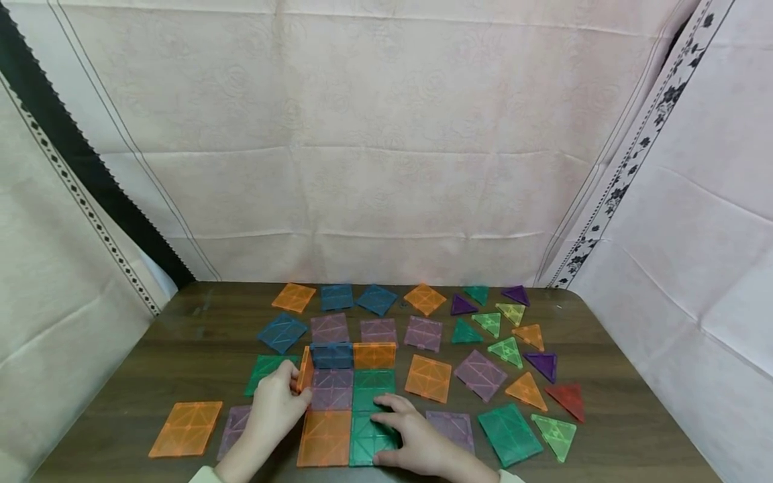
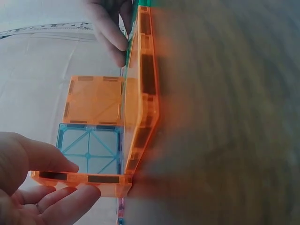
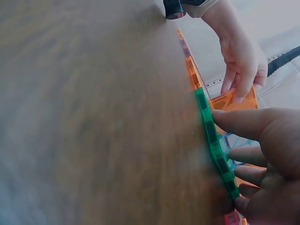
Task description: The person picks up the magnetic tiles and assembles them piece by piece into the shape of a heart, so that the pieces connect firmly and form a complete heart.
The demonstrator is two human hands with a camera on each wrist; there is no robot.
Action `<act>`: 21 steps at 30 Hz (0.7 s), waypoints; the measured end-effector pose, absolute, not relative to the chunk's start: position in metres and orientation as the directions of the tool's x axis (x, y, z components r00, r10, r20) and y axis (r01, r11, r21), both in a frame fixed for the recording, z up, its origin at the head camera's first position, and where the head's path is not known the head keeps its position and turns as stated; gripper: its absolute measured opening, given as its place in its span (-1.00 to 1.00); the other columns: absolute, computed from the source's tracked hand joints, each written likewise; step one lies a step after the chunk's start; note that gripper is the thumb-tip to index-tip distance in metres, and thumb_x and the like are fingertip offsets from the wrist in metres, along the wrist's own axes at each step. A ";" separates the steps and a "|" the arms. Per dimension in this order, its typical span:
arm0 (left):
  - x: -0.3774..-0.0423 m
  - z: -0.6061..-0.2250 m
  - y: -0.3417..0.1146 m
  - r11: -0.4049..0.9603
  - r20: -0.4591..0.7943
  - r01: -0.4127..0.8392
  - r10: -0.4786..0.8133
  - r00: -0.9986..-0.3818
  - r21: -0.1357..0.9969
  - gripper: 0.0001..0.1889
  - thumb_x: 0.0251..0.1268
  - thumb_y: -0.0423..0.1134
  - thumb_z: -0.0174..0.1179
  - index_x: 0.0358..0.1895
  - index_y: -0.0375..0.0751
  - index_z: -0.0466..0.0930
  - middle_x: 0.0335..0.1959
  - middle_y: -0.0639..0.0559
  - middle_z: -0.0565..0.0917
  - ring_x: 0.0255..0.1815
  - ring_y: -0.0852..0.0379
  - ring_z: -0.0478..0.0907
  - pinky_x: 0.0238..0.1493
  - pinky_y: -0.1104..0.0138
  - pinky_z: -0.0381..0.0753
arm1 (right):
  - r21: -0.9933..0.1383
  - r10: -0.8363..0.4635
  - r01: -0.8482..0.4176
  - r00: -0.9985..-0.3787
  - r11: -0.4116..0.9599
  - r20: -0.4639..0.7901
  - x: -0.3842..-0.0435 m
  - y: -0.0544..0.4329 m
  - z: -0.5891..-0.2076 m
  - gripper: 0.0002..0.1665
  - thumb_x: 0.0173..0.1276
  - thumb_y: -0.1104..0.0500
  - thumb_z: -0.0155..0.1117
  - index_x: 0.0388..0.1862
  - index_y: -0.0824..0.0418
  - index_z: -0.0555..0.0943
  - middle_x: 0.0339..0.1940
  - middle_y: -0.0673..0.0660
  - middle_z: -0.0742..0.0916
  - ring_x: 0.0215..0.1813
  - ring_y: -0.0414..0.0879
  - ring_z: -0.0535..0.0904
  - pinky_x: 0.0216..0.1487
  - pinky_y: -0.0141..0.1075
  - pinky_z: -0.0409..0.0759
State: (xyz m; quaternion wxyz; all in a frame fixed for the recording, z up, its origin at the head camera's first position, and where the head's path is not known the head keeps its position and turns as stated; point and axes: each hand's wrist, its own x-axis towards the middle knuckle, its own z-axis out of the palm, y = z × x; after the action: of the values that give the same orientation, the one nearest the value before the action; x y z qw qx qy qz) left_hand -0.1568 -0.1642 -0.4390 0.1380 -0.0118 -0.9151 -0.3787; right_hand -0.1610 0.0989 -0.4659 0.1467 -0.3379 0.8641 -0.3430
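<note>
My left hand [image 1: 274,406] pinches an upright orange square magnetic tile [image 1: 305,370] between thumb and fingers, as the left wrist view shows too. That tile stands on the left edge of a flat base made of a purple tile [image 1: 332,390], an orange tile [image 1: 324,439] and two green tiles [image 1: 373,389]. An upright blue tile [image 1: 332,356] and an upright orange tile [image 1: 374,355] stand side by side along the base's far edge. With fingers spread and fairly straight, my right hand [image 1: 417,436] rests at the right edge of the green tiles.
Loose square tiles lie behind and beside the base, among them a purple one [image 1: 480,376] and a green one [image 1: 510,435]. Several triangles, including a red one [image 1: 568,400], lie to the right. A big orange tile [image 1: 186,429] lies far left. White cloth [image 1: 386,134] hangs behind the table.
</note>
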 end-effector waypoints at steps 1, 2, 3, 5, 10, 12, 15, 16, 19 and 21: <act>-0.156 -0.439 -0.164 0.710 0.252 0.120 -0.084 -0.964 0.694 -0.80 -0.03 -0.51 0.28 -0.41 -0.28 0.42 -0.61 0.05 0.48 -0.68 0.27 0.39 -0.68 0.46 0.38 | -0.695 -0.685 -0.483 -0.728 0.533 -0.020 -0.161 0.099 -0.467 -0.30 0.20 -0.08 0.41 0.28 0.17 0.51 0.45 0.08 0.35 0.49 0.15 0.13 0.33 -0.01 0.35; -0.156 -0.439 -0.165 0.706 0.241 0.113 -0.084 -0.967 0.699 -0.80 -0.02 -0.51 0.27 -0.40 -0.28 0.42 -0.60 0.05 0.49 -0.66 0.27 0.41 -0.67 0.46 0.39 | -0.697 -0.686 -0.481 -0.728 0.531 -0.020 -0.161 0.099 -0.467 -0.30 0.20 -0.08 0.41 0.28 0.17 0.51 0.45 0.08 0.35 0.49 0.15 0.13 0.33 -0.01 0.35; -0.156 -0.439 -0.165 0.703 0.231 0.106 -0.085 -0.969 0.703 -0.80 -0.02 -0.51 0.27 -0.40 -0.28 0.42 -0.59 0.04 0.49 -0.65 0.26 0.42 -0.66 0.46 0.41 | -0.700 -0.686 -0.481 -0.727 0.528 -0.018 -0.161 0.099 -0.467 -0.30 0.21 -0.08 0.41 0.28 0.17 0.51 0.45 0.08 0.35 0.49 0.15 0.13 0.33 -0.01 0.35; -0.156 -0.438 -0.166 0.700 0.214 0.095 -0.084 -0.973 0.708 -0.81 -0.02 -0.50 0.27 -0.40 -0.28 0.42 -0.57 0.03 0.50 -0.61 0.25 0.45 -0.64 0.45 0.43 | -0.702 -0.687 -0.483 -0.726 0.522 -0.012 -0.161 0.100 -0.468 -0.30 0.21 -0.07 0.41 0.28 0.18 0.51 0.45 0.09 0.35 0.49 0.17 0.13 0.33 0.00 0.35; -0.155 -0.436 -0.167 0.682 0.190 0.078 -0.090 -0.978 0.727 -0.81 0.10 -0.40 0.32 -0.33 -0.31 0.46 -0.55 0.03 0.52 -0.57 0.24 0.47 -0.61 0.44 0.44 | -0.700 -0.692 -0.493 -0.722 0.517 -0.002 -0.163 0.100 -0.469 -0.29 0.22 -0.08 0.40 0.28 0.19 0.51 0.45 0.11 0.35 0.49 0.18 0.12 0.32 0.01 0.35; -0.154 -0.434 -0.167 0.671 0.177 0.067 -0.096 -0.980 0.739 -0.80 0.16 -0.33 0.33 -0.29 -0.32 0.49 -0.53 0.03 0.54 -0.56 0.25 0.49 -0.59 0.44 0.46 | -0.703 -0.692 -0.491 -0.722 0.515 -0.002 -0.162 0.100 -0.469 -0.29 0.22 -0.08 0.40 0.28 0.20 0.51 0.45 0.11 0.35 0.49 0.18 0.12 0.33 0.01 0.35; -0.151 -0.429 -0.169 0.654 0.153 0.048 -0.105 -0.983 0.755 -0.74 0.22 -0.19 0.32 -0.22 -0.34 0.54 -0.49 0.03 0.59 -0.50 0.25 0.54 -0.50 0.43 0.52 | -0.707 -0.691 -0.491 -0.722 0.510 0.003 -0.162 0.100 -0.469 -0.29 0.21 -0.08 0.41 0.28 0.20 0.51 0.45 0.11 0.35 0.49 0.19 0.11 0.33 0.02 0.34; -0.150 -0.427 -0.171 0.649 0.147 0.043 -0.107 -0.983 0.760 -0.71 0.24 -0.15 0.31 -0.20 -0.34 0.56 -0.46 0.03 0.61 -0.47 0.24 0.55 -0.46 0.42 0.55 | -0.709 -0.691 -0.490 -0.723 0.508 0.004 -0.162 0.100 -0.469 -0.29 0.21 -0.08 0.41 0.28 0.20 0.51 0.45 0.11 0.35 0.49 0.18 0.11 0.33 0.02 0.34; -0.144 -0.420 -0.178 0.621 0.124 0.023 -0.120 -0.985 0.784 -0.64 0.27 -0.06 0.28 -0.11 -0.32 0.58 -0.37 0.03 0.65 -0.36 0.22 0.59 -0.32 0.40 0.60 | -0.709 -0.690 -0.490 -0.723 0.508 0.006 -0.162 0.100 -0.469 -0.29 0.21 -0.09 0.41 0.28 0.19 0.51 0.45 0.10 0.35 0.49 0.18 0.11 0.33 0.02 0.34; -0.139 -0.416 -0.186 0.610 0.128 0.024 -0.127 -0.984 0.792 -0.61 0.29 -0.03 0.26 -0.05 -0.31 0.57 -0.30 0.02 0.66 -0.28 0.19 0.59 -0.26 0.40 0.61 | -0.706 -0.692 -0.495 -0.721 0.507 0.009 -0.162 0.100 -0.469 -0.29 0.21 -0.09 0.40 0.28 0.19 0.51 0.45 0.11 0.35 0.49 0.18 0.12 0.33 0.02 0.34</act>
State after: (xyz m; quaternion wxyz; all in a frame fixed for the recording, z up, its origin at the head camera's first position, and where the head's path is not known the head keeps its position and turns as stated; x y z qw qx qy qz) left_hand -0.1392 -0.1858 -0.4162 0.0859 0.0287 -0.8932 -0.4404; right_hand -0.1622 0.0998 -0.4693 0.1388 -0.3465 0.8568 -0.3559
